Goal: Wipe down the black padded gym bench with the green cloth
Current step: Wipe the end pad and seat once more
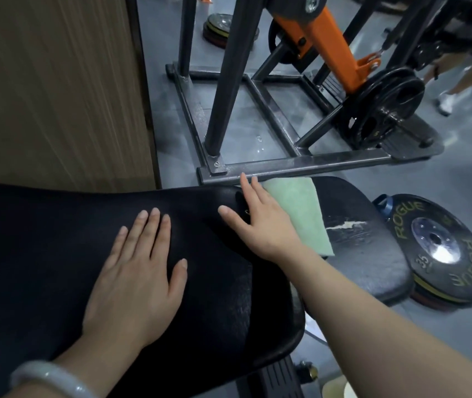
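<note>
- Left hand point(137, 271) flat on the black padded gym bench point(42, 254), palm down, fingers straight and slightly spread, holding nothing.
- White bangle point(48, 377) on the left wrist, at the frame's bottom edge.
- Right hand point(257, 219) palm down with fingers extended, pressing the green cloth point(300, 214) onto the bench; thumb stretched out to the left, resting on bare black padding.
- Cloth spread flat under the palm and showing past the little-finger side of the right hand, one corner just beyond the fingertips near the far edge of the pad, another trailing back beside the wrist.
- Cloth lying across the joint between the long back pad and the shorter seat pad point(367, 242), probably bridging the gap, though the hand hides that part.
- White scuffed tear point(344, 225) in the seat pad just right of the cloth.
- Steel machine frame point(300, 165) on the floor directly beyond the right fingertips.
- Black plate marked ROGUE point(447, 248) lying flat on a stack, well to the right of the cloth.
- Orange lever arm point(329, 41) and a loaded black weight plate point(384, 107) farther off beyond the fingertips.
- Wooden panel point(56, 81) beyond the left fingertips.
</note>
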